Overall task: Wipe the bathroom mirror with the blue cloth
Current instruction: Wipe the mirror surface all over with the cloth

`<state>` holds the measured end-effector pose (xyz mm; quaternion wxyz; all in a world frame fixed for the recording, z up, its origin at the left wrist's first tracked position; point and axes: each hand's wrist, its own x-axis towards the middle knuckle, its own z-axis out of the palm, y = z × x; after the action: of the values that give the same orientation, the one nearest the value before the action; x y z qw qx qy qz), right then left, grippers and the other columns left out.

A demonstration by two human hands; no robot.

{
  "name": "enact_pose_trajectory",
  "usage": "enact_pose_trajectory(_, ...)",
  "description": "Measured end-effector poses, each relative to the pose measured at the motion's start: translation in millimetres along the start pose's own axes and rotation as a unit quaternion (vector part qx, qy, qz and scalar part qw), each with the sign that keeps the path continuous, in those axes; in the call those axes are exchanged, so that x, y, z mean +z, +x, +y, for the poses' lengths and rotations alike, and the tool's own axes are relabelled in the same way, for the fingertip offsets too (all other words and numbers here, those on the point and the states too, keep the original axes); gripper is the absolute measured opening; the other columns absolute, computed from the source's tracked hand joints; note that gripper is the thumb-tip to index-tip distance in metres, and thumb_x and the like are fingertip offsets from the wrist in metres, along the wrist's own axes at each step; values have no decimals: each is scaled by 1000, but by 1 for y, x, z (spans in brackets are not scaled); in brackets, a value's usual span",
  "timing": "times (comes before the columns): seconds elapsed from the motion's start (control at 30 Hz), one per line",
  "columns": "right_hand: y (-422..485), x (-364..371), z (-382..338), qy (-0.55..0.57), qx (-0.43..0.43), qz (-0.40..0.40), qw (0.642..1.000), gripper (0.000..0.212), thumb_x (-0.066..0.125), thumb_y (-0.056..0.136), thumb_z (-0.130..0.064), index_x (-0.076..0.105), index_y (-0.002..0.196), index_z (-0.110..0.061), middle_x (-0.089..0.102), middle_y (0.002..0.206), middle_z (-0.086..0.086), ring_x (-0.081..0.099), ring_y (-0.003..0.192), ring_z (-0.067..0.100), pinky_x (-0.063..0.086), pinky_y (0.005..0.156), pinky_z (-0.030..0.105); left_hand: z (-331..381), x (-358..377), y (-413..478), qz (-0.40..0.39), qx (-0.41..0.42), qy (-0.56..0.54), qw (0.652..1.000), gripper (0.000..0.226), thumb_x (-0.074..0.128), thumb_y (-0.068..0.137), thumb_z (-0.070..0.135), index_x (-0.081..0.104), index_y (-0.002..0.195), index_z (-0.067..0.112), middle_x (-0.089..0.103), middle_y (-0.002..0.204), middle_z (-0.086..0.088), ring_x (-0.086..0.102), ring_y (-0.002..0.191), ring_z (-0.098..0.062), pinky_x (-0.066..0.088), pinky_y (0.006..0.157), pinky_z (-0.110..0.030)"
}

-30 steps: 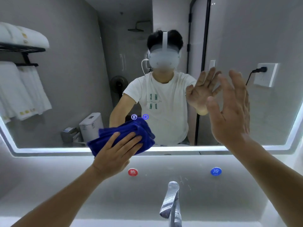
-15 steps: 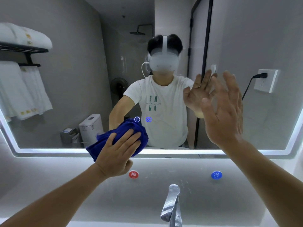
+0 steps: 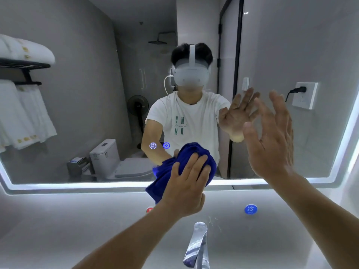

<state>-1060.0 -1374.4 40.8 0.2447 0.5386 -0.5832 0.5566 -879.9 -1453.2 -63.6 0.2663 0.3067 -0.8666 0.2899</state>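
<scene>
The lit-edged bathroom mirror (image 3: 87,113) fills the wall ahead of me. My left hand (image 3: 186,187) lies with its fingers spread over the bunched blue cloth (image 3: 163,177) and presses it against the glass at the mirror's lower edge, near the middle. The cloth's bottom corner hangs below the lit strip. My right hand (image 3: 272,140) is raised to the right of it with fingers straight and spread, palm toward the glass, holding nothing. Whether it touches the mirror I cannot tell.
Two glowing touch icons (image 3: 152,146) sit on the glass just left of the cloth. Below the mirror are a red button (image 3: 149,210), partly hidden by my wrist, and a blue button (image 3: 250,209). The chrome faucet (image 3: 196,247) rises at the bottom centre.
My left hand has slid the cloth to the right along the mirror's lower edge, past the touch icons. My right hand has stayed raised in nearly the same place.
</scene>
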Motion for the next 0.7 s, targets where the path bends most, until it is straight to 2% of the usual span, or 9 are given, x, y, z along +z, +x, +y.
enact_pose_trajectory(0.13, 2, 3, -2, -1, -5, -3, 1000, 57, 35, 92, -40, 39, 145, -21, 18, 161, 3, 11, 149, 19, 16, 117, 47, -11, -1, -9, 36, -21, -23, 999, 58, 44, 68, 24, 48, 124, 14, 47, 145, -7, 39, 135, -29, 46, 85, -50)
enact_pose_trajectory(0.27, 1, 8, -9, 2, -3, -13, 1000, 58, 33, 91, -45, 40, 145, -23, 17, 160, 2, 10, 148, 16, 15, 116, 41, -32, -2, -27, 58, -45, -50, 996, 56, 45, 67, 23, 47, 122, 14, 38, 150, -7, 42, 134, -29, 45, 84, -49)
enact_pose_trajectory(0.43, -5, 19, -31, 22, 4, -31, 999, 63, 26, 90, -54, 41, 145, -26, 16, 161, 0, 10, 147, 12, 12, 113, 36, -44, -7, -36, 35, -30, -49, 998, 54, 53, 64, 23, 47, 118, 17, 34, 154, -8, 43, 131, -30, 45, 85, -48)
enact_pose_trajectory(0.6, -7, 17, -38, 24, -11, -32, 999, 60, 28, 90, -48, 43, 144, -24, 17, 161, 1, 10, 147, 14, 14, 114, 39, -44, -4, -36, 21, -24, -39, 999, 49, 49, 67, 21, 47, 116, 15, 37, 154, -11, 36, 139, -36, 44, 89, -49)
enact_pose_trajectory(0.7, -6, 14, -35, 18, -8, -31, 999, 57, 32, 92, -43, 43, 144, -23, 17, 161, 1, 11, 147, 14, 15, 115, 40, -46, -2, -36, 7, -12, -34, 999, 55, 62, 64, 19, 47, 117, 13, 33, 155, -12, 33, 142, -35, 46, 90, -49)
